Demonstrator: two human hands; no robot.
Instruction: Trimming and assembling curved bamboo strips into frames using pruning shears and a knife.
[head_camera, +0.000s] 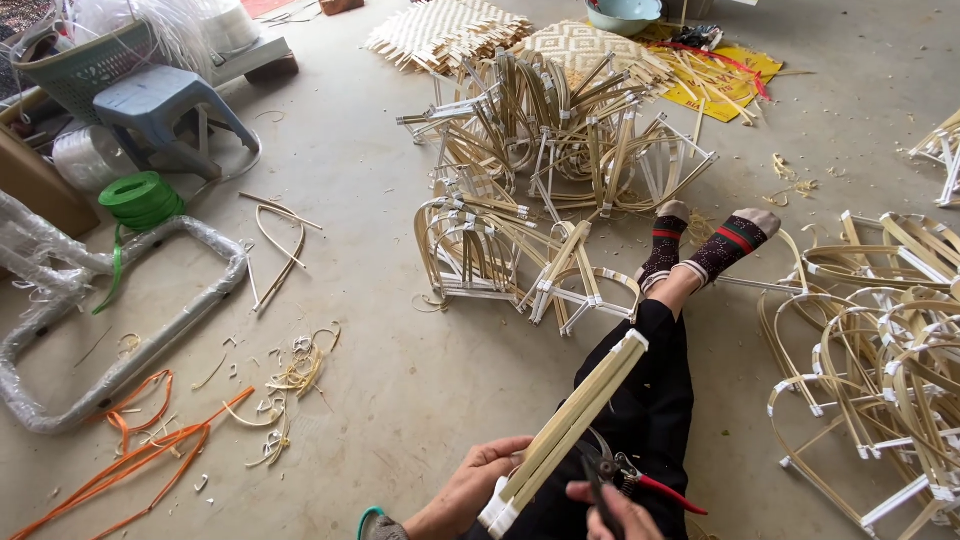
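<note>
The floor (400, 380) takes up most of the view, and its edges cut things off: a clear-wrapped metal frame (120, 330) runs out at the left, and a heap of bent bamboo frames (880, 370) is clipped at the right. A bigger pile of bamboo frames (540, 170) lies in the middle, beyond the person's crossed feet in patterned socks (700, 245), and half hides the woven mats (470, 35) behind it. At the top left a green basket (85, 65) is partly cut off; what it holds is hard to make out, pale strands at most. A blue bowl (622, 15) at the top edge shows only its rim.

A bundle of bamboo strips (575, 420), taped white at both ends, slants from the lap up toward the knees. The left hand (475, 485) is clenched round its lower end. The right hand (610, 505), mostly cut off by the bottom edge, grasps red-handled shears (625, 475) just beside the bundle, under it.
</note>
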